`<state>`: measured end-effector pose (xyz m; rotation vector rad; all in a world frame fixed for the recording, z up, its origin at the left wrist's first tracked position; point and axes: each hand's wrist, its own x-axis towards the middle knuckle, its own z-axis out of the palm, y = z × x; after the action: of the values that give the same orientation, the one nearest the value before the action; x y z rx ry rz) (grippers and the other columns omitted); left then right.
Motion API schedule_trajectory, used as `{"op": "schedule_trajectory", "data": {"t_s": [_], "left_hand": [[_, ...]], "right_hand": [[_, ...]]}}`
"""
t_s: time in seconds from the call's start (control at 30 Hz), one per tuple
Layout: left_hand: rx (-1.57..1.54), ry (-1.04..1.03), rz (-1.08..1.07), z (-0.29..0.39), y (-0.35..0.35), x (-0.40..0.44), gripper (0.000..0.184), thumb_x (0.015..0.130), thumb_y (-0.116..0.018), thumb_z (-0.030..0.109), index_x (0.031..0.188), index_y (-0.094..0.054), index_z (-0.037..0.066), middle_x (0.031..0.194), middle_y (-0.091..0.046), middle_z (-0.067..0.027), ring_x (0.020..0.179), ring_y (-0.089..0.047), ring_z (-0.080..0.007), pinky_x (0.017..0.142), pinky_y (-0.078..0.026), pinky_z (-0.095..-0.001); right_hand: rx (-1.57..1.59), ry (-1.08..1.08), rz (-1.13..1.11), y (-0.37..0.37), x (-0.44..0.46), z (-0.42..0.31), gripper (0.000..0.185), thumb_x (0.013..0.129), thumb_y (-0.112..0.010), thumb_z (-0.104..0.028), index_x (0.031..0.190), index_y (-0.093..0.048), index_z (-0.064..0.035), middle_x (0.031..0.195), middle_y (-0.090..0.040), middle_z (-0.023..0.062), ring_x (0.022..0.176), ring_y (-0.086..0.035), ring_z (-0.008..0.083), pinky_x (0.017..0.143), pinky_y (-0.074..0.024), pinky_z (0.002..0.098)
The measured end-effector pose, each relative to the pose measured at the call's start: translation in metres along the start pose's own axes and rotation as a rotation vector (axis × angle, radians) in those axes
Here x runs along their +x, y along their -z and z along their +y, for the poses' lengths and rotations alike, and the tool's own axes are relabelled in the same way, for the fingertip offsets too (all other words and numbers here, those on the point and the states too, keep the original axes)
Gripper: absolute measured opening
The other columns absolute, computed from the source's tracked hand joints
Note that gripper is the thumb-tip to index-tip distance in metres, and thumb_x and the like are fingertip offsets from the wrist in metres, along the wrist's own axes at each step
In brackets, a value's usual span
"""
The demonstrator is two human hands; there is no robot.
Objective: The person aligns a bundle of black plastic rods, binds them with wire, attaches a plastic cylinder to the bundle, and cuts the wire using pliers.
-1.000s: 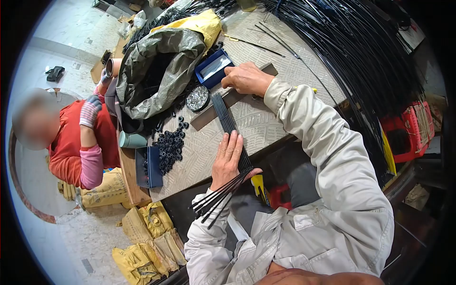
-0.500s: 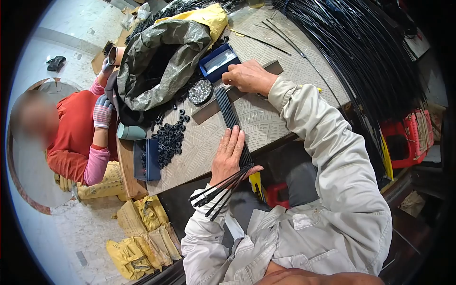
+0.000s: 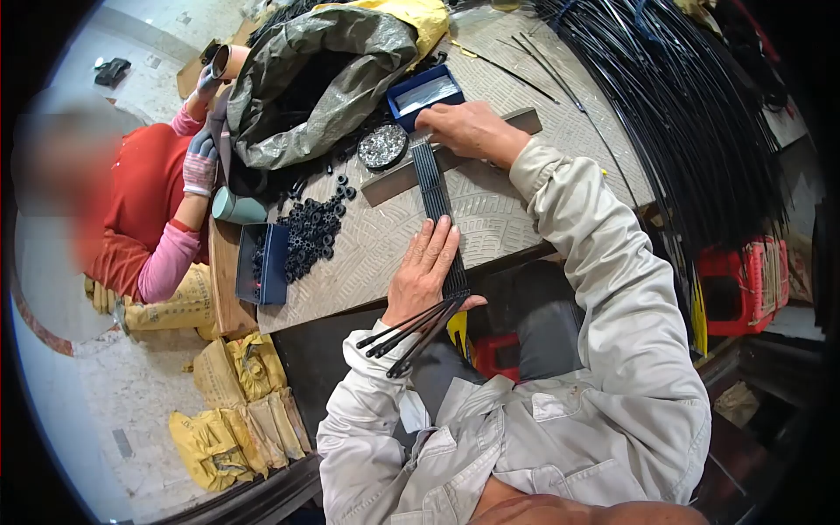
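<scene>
A flat row of several thin black rods [image 3: 430, 179] lies on the table and runs toward me past its near edge. My left hand [image 3: 422, 273] lies over the rods, its fingers straight on them and its thumb on the other side. Their loose near ends fan out above my left wrist. At the far ends of the rods is my right hand [image 3: 472, 129], fingers bent together beside a blue box [image 3: 426, 94]; what they pinch is hidden. The rods cross a metal bar [image 3: 394, 182]. A round dish of small shiny pieces [image 3: 382, 146] stands left of them.
Small black rings [image 3: 308, 236] lie heaped beside a blue bin [image 3: 273, 262]. Behind is a grey woven sack [image 3: 350, 44]. A long bundle of black rods [image 3: 647, 96] covers the right side. Across the table, a person in red [image 3: 153, 197] wears striped gloves and holds a pinkish cup [image 3: 231, 61].
The view has shifted a little, so the table's things appear farther right and higher. Both my hands keep nearly the same places on and beside the rods.
</scene>
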<state>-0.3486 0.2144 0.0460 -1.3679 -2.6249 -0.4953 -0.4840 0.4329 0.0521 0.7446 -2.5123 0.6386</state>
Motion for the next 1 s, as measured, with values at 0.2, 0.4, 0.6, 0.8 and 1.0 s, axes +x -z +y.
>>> {"op": "schedule_trajectory", "data": {"t_s": [0.2, 0.4, 0.6, 0.8, 1.0], "left_hand": [[-0.032, 0.010, 0.038, 0.000, 0.002, -0.001, 0.092, 0.065, -0.068, 0.056, 0.129, -0.041, -0.004, 0.136, -0.037, -0.0213, 0.126, -0.034, -0.0393, 0.102, -0.032, -0.0455], [-0.013, -0.003, 0.054, -0.001, -0.004, -0.003, 0.096, 0.063, -0.067, 0.061, 0.128, -0.041, -0.004, 0.134, -0.039, -0.0225, 0.126, -0.035, -0.0394, 0.102, -0.033, -0.0459], [-0.098, 0.001, 0.126, -0.003, -0.003, -0.008, 0.095, 0.060, -0.071, 0.053, 0.129, -0.039, -0.003, 0.136, -0.036, -0.0199, 0.128, -0.032, -0.0357, 0.106, -0.028, -0.0415], [-0.029, -0.025, 0.131, -0.006, -0.002, -0.013, 0.094, 0.068, -0.059, 0.064, 0.130, -0.037, -0.003, 0.138, -0.034, -0.0185, 0.129, -0.031, -0.0346, 0.105, -0.029, -0.0406], [-0.040, -0.025, 0.118, -0.007, -0.005, -0.015, 0.097, 0.065, -0.064, 0.060, 0.134, -0.032, 0.000, 0.142, -0.028, -0.0181, 0.132, -0.027, -0.0334, 0.106, -0.026, -0.0422]], "right_hand": [[-0.120, -0.190, -0.205, 0.021, -0.006, 0.011, 0.011, 0.081, -0.059, -0.018, 0.090, -0.060, -0.0117, 0.088, -0.060, 0.0033, 0.077, -0.060, 0.0246, 0.064, -0.0457, 0.0366], [-0.002, -0.070, -0.087, 0.004, -0.006, 0.005, 0.009, 0.081, -0.059, -0.017, 0.087, -0.059, -0.0094, 0.083, -0.060, 0.0050, 0.077, -0.060, 0.0266, 0.063, -0.0453, 0.0374], [-0.005, -0.185, 0.080, 0.015, 0.042, 0.025, 0.010, 0.079, -0.061, -0.020, 0.082, -0.065, -0.0111, 0.085, -0.061, 0.0085, 0.078, -0.060, 0.0289, 0.065, -0.0470, 0.0362], [-0.354, -0.089, -0.151, -0.015, 0.089, 0.060, 0.007, 0.065, -0.062, -0.014, 0.072, -0.066, -0.0142, 0.070, -0.062, 0.0113, 0.073, -0.062, 0.0314, 0.061, -0.0484, 0.0418], [-0.288, 0.039, -0.180, -0.005, 0.091, 0.065, 0.003, 0.072, -0.058, -0.011, 0.074, -0.057, -0.0098, 0.074, -0.058, 0.0125, 0.072, -0.060, 0.0328, 0.059, -0.0465, 0.0432]]}}
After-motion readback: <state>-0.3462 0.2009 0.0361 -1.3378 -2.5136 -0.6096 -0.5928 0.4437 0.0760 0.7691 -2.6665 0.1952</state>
